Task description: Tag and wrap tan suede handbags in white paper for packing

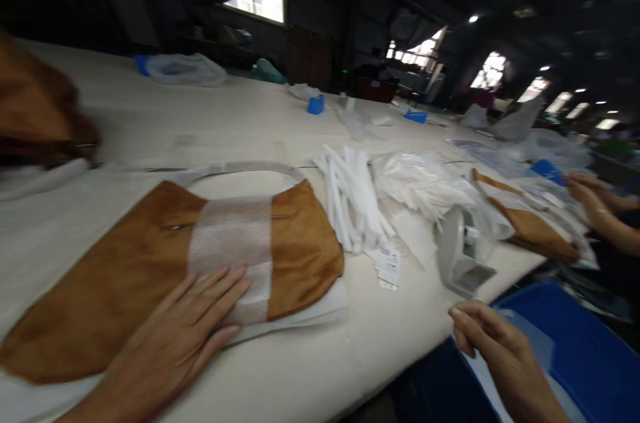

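Note:
A brown handbag (135, 256) lies on the table at the left, with a band of translucent foam wrap (233, 230) around its middle. Its strap (250, 168), also wrapped in pale material, arches behind it. My left hand (195, 323) rests flat on the bag and the band's lower part, fingers stretched out. Over a blue bin (590, 343) past the table edge, my right hand (495, 336) has its fingertips pressed together. Whatever they hold, if anything, is too small to make out. Nearest to that hand stands a grey tape dispenser (463, 256).
White foam strips (353, 196), printed labels (387, 263) and clear plastic bags (425, 180) lie right of the bag. A co-worker's hands (600, 200) are beside another brown bag (540, 230) at the right. A brown bag (40, 103) stands far left.

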Motion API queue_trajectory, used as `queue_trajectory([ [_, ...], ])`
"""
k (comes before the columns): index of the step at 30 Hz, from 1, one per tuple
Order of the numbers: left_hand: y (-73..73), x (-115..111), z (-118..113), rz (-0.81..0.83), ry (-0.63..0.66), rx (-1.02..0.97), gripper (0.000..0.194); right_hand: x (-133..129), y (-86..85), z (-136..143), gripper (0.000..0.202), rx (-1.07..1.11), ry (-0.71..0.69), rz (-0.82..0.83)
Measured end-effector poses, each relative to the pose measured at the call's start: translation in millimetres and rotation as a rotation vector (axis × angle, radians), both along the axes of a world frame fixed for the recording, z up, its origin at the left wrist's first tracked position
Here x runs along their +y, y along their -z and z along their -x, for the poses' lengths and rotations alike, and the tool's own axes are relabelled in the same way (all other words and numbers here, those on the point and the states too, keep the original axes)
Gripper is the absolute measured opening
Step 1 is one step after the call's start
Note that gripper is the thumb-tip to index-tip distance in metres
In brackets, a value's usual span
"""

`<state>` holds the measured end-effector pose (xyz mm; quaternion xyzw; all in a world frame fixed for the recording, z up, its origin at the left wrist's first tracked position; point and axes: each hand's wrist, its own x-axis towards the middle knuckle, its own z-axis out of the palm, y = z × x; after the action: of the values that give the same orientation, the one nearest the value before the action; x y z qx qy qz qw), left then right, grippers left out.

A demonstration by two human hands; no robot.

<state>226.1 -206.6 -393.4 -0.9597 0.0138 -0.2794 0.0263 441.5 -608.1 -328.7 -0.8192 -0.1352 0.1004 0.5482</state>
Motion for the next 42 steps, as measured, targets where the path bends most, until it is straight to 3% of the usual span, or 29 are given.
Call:
queue_trajectory([
  [3, -4.5, -8, 7, -0.086, -0.047, 0.116, 0.061, 41, -49.5, 4, 0.022, -0.006, -0.668, 0.184],
  [6, -5.8, -14, 7, -0.087, -0.081, 0.149, 0.059, 112, -84.7, 11, 0.023, -0.022, -1.108, 0.228],
  [8, -6.0, -16, 7, -0.077, -0.085, 0.146, 0.058, 163, -91.9, 15, 0.023, -0.099, -1.309, 0.233],
  [12, -4.7, -19, 8, -0.037, -0.066, 0.115, 0.059, 250, -79.8, 11, 0.022, -0.358, -1.566, 0.304],
  [15, -2.7, -21, 9, 0.007, -0.071, 0.097, 0.062, 292, -72.4, 7, 0.024, -0.535, -1.599, 0.442],
  [18, -1.2, -22, 9, 0.050, -0.079, 0.093, 0.063, 315, -72.7, 6, 0.027, -0.634, -1.581, 0.551],
  [22, -1.4, -24, 8, 0.070, -0.054, 0.097, 0.059, 326, -66.7, 11, 0.028, -0.743, -1.581, 0.662],
  [26, -2.6, -24, 7, 0.085, -0.048, 0.145, 0.056, 333, -45.8, 16, 0.026, -0.970, -1.583, 0.718],
  [30, -2.3, -26, 6, 0.093, -0.058, 0.164, 0.053, 340, -42.2, 2, 0.012, -1.173, -1.415, 0.855],
  [32, -2.1, -26, 6, 0.081, -0.065, 0.166, 0.052, 333, -51.2, -9, 0.019, -1.205, -1.177, 0.855],
  [35, -2.8, -25, 5, 0.042, -0.082, 0.153, 0.052, 298, -57.6, -10, 0.022, -1.204, -0.817, 0.647],
  [36, -3.0, -24, 5, 0.022, -0.083, 0.144, 0.052, 283, -53.4, -4, 0.027, -1.180, -0.791, 0.542],
  [38, -2.3, -22, 4, -0.027, -0.074, 0.122, 0.052, 255, -35.3, 15, 0.030, -1.098, -0.904, 0.369],
  [42, 10.5, -14, 4, -0.062, -0.034, 0.019, 0.060, 238, 4.7, 48, 0.055, -0.829, -1.066, 0.325],
])
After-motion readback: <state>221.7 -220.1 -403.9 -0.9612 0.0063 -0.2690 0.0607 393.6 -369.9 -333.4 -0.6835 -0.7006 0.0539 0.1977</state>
